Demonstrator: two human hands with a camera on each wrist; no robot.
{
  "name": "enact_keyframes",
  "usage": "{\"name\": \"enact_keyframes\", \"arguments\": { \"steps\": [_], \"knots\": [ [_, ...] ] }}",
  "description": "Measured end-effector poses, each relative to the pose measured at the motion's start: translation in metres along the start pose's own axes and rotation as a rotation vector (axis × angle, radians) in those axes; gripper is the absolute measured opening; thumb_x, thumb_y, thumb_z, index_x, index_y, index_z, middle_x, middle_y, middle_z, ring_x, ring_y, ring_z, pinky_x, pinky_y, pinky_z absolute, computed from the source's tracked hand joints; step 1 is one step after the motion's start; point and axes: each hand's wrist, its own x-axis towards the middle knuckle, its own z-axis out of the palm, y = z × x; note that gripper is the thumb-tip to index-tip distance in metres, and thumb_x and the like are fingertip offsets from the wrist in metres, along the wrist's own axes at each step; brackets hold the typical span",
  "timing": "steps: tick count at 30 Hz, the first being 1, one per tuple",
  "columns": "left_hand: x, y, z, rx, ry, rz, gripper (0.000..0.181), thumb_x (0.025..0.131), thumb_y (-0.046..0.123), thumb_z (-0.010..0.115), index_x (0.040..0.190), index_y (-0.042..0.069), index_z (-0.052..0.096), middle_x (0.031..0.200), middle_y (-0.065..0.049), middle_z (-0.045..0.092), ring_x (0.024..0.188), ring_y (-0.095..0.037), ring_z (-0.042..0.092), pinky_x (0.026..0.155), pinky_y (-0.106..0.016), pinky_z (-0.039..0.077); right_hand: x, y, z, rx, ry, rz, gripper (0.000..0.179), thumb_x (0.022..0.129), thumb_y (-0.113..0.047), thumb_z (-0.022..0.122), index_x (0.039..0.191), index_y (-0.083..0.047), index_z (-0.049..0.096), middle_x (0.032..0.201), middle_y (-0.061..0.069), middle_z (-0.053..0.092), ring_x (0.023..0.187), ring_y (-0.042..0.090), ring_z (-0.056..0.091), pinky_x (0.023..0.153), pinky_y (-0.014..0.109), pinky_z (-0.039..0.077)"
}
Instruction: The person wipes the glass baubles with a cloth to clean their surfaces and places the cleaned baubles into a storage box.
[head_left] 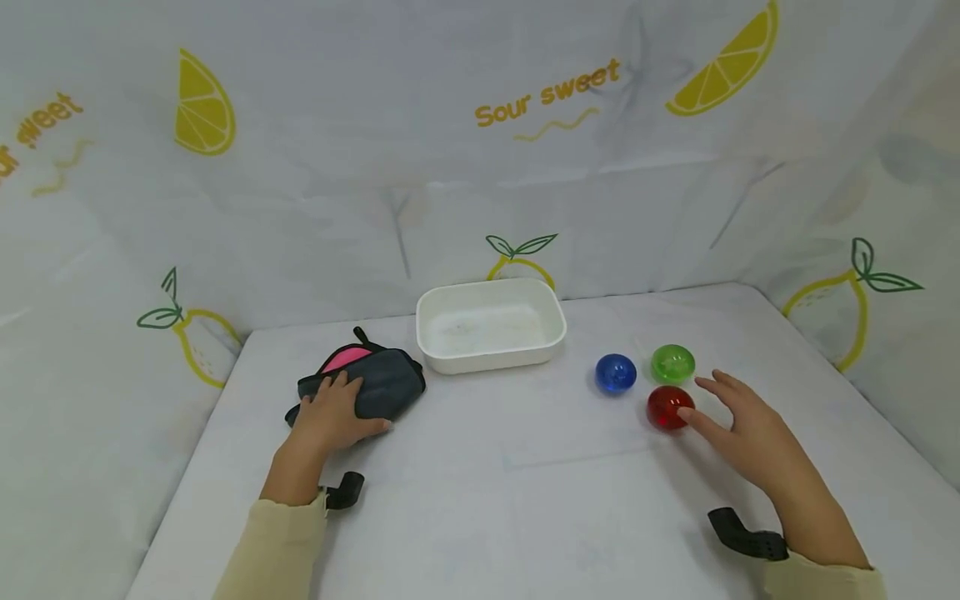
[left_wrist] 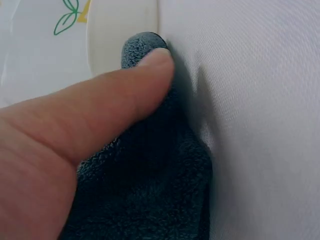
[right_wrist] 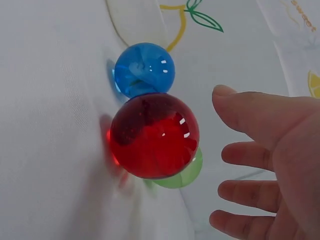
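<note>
On the left of the table lies a dark grey soft pouch (head_left: 390,383) with a pink inside showing at its opening. My left hand (head_left: 330,417) rests on it with fingers spread, and the thumb lies across its fuzzy side in the left wrist view. To the right are three clear glossy balls: blue (head_left: 616,373), green (head_left: 672,364) and red (head_left: 663,408). My right hand (head_left: 750,429) hovers beside the red ball, thumb and fingers apart. In the right wrist view a gap shows between the thumb (right_wrist: 240,107) and the red ball (right_wrist: 155,137).
A white rectangular tub (head_left: 491,361) stands at the back middle of the table, between the pouch and the balls. Behind it hangs a white cloth (head_left: 315,208) printed with lemons. The tabletop (head_left: 510,500) is covered in white cloth.
</note>
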Motion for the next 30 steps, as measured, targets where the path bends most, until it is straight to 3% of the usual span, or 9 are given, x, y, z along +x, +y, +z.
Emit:
{"name": "enact_keyframes", "arguments": {
  "steps": [11,19,30],
  "knots": [
    [0.004,-0.004,0.003,-0.004,0.003,-0.010,0.088,0.082,0.044,0.077,0.148,0.000,0.039,0.157,-0.029,0.025,0.145,-0.049,0.018,0.108,-0.075,0.018,0.001,0.012,-0.003,-0.033,-0.145,0.117,0.084,0.093,-0.065,0.050,0.143,0.002,0.043,0.143,0.037,0.038,0.126,0.058,0.036,0.093,0.073,0.037],
    [0.006,0.001,-0.001,0.009,-0.015,-0.037,0.084,0.083,0.042,0.076,0.147,-0.001,0.041,0.155,-0.030,0.028,0.144,-0.050,0.021,0.107,-0.075,0.021,0.006,0.010,0.005,0.009,-0.150,0.119,0.089,0.090,-0.068,0.053,0.143,0.003,0.042,0.144,0.038,0.038,0.127,0.059,0.036,0.092,0.074,0.037],
    [0.004,0.015,-0.010,0.027,0.031,-0.059,0.055,0.088,0.032,0.073,0.133,0.004,0.060,0.137,-0.024,0.056,0.126,-0.046,0.051,0.099,-0.066,0.041,0.013,0.016,0.018,0.037,-0.166,0.144,0.094,0.089,-0.066,0.056,0.142,0.009,0.038,0.143,0.041,0.034,0.130,0.061,0.030,0.097,0.074,0.033]
  ]
}}
